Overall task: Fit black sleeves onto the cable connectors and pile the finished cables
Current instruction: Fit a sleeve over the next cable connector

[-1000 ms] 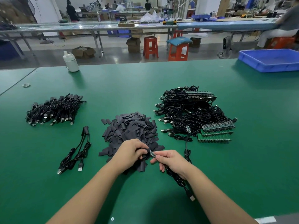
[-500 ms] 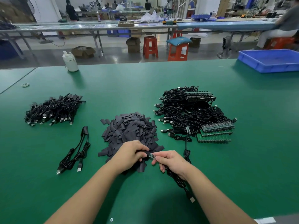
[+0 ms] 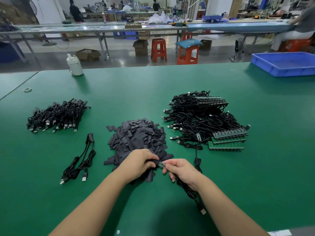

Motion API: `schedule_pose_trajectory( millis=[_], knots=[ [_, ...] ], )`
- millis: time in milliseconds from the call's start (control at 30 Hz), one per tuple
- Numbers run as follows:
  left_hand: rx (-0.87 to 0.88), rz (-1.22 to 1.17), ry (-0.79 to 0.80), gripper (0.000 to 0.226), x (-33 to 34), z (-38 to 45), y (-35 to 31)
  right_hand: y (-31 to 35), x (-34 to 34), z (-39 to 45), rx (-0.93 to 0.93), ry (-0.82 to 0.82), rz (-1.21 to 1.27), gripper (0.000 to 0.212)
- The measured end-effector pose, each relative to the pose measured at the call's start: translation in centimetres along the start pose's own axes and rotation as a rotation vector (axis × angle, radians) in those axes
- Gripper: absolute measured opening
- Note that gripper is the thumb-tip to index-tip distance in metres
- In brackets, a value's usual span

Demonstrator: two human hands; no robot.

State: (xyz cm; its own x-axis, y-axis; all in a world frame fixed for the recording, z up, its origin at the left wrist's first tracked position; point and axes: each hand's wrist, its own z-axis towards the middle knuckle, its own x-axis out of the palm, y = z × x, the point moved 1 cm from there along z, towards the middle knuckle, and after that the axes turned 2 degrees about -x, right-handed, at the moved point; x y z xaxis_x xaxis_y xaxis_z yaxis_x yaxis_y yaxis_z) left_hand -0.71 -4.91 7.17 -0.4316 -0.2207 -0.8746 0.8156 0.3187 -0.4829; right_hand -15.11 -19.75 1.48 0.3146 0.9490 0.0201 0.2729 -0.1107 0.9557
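Green work table [image 3: 119,92] fills the lower frame. Upper left on it: a white bottle [image 3: 74,65] near the far edge — with a small pale ring [image 3: 27,89] lying at far left. Upper right: a blue tray [image 3: 286,65] at the table's far corner. Beyond, on the grey floor, two orange stools [image 3: 158,49] — one topped by a blue cushion [image 3: 187,43] — and cardboard boxes [image 3: 87,55] under a long bench [image 3: 153,28]. Seated person [image 3: 296,29] at far right.
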Motion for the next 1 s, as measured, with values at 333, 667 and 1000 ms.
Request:
schedule_pose_trajectory(
  millis=[333, 667, 1000],
  knots=[
    [0.030, 0.081, 0.057, 0.034, 0.9, 0.2, -0.5, 0.3, 0.3, -0.2, 0.001, 0.014, -0.043, 0.016],
    [0.070, 0.010, 0.014, 0.029, 1.7, 0.2, -0.8, 0.2, 0.0, -0.2, -0.023, 0.053, -0.046, 0.031],
    [0.089, -0.067, -0.013, 0.024, 2.0, -0.1, -1.3, 0.2, 0.0, -0.4, -0.066, 0.066, -0.003, 0.031]
  ],
)
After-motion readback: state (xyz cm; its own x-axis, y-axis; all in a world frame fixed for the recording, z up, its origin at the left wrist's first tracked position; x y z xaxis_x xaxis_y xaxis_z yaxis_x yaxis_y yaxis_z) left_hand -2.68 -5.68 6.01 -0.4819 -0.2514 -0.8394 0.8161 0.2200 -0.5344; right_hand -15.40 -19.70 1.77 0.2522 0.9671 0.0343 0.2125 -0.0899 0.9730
